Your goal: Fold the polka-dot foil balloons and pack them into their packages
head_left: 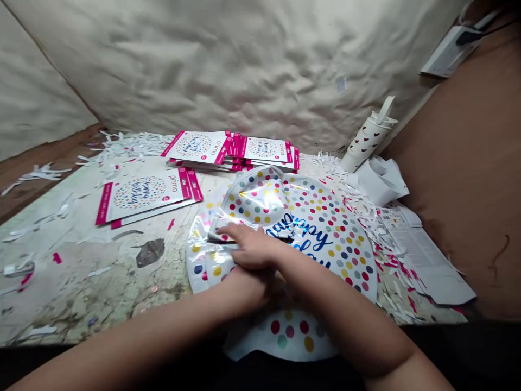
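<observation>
A round white foil balloon (325,228) with coloured dots and blue "Happy Birthday" lettering lies flat in front of me. Its upper left part (252,201) is folded over. My right hand (250,247) lies on the fold with fingers stretched flat, pressing it down beside a thin dark strip (222,238). My left hand (248,288) sits just under the right wrist on the balloon's lower part, and its fingers are hidden by the right hand.
Pink and white printed packets lie at the left (142,195) and in a stack at the back (236,149). A heart-patterned roll (364,144) leans at the right by white sheets (423,260). Paper shreds (122,144) litter the worn tabletop (81,271).
</observation>
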The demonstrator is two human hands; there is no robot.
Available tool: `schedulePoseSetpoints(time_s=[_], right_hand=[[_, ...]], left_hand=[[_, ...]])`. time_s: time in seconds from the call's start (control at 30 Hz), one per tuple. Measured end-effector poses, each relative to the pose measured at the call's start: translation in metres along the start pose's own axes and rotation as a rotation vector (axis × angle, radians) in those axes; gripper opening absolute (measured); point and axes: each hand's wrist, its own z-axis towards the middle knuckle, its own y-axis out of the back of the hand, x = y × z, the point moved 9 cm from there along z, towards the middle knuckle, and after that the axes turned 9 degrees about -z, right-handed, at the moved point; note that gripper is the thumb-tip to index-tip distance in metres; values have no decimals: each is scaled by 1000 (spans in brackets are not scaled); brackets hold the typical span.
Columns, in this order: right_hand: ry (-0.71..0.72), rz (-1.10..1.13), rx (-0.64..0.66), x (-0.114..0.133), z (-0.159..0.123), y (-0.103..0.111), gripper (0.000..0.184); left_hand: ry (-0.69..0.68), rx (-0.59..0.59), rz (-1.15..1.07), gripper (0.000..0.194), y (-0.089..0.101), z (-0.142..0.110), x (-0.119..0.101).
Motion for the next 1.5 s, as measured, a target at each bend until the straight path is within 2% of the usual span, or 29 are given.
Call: schedulePoseSetpoints(time_s=[0.07,0.1,0.17,0.27,0.33,0.4,0.47,0.5,0.57,0.67,0.7,0.73,0.77,0.8,0.87,0.93,1.03,1.1,1.17,1.27,1.33,1.4,1.5], right_hand=[[-10,-45,-141,-16,-11,11,57],[-25,-88,-201,-21,-15,15,54],[-43,-178,-258,-22,-16,15,47],[-80,-252,-308,-14,-4,6,33],[-120,-291,-340,-8,8,0,26],[-148,-316,-368,-6,17,0,24],[-171,-324,-397,-13,15,12,22],[-191,-322,-423,-22,8,24,22],[-281,-317,-523,-53,-23,65,24],[-581,-348,-827,-116,-110,149,35],[-680,-380,-910,-133,-141,171,41],[-776,-433,-1011,-143,-170,190,42],[-801,-522,-1103,-143,-192,203,40],[-768,-605,-1169,-137,-206,208,36],[-559,-737,-1232,-107,-212,198,27],[-265,-763,-1199,-69,-202,165,29],[100,-645,-1005,-26,-185,97,42],[237,-526,-839,-16,-177,52,48],[286,-409,-716,-21,-173,18,48],[261,-259,-641,-41,-171,-9,45],[239,-205,-637,-50,-170,-12,44],[233,-190,-641,-53,-170,-11,43],[227,-202,-644,-51,-170,-9,41]], left_hand=[[-101,20,8,13,17,-19,11],[-118,-19,63,18,31,-26,22],[-103,-138,270,27,60,-34,49],[-100,-129,512,18,83,-32,75],[-92,-168,556,22,96,-28,75],[-74,-234,519,28,103,-25,64],[-117,-176,394,34,88,-24,51],[-140,-110,323,36,75,-23,47],[-99,12,232,43,49,-24,51],[170,91,202,82,27,-27,83],[247,106,194,89,24,-29,92],[294,122,182,92,22,-30,97],[320,130,173,94,22,-30,100],[332,133,167,93,24,-29,101],[324,118,140,84,31,-26,101],[331,70,38,68,43,-24,106],[450,-113,-261,54,68,-30,135],[509,-261,-425,50,83,-36,158],[460,-329,-481,54,90,-34,172],[318,-273,-414,70,88,-14,172],[214,-233,-364,74,86,7,162],[91,-235,-361,70,87,28,145],[28,-233,-364,48,85,51,129]])
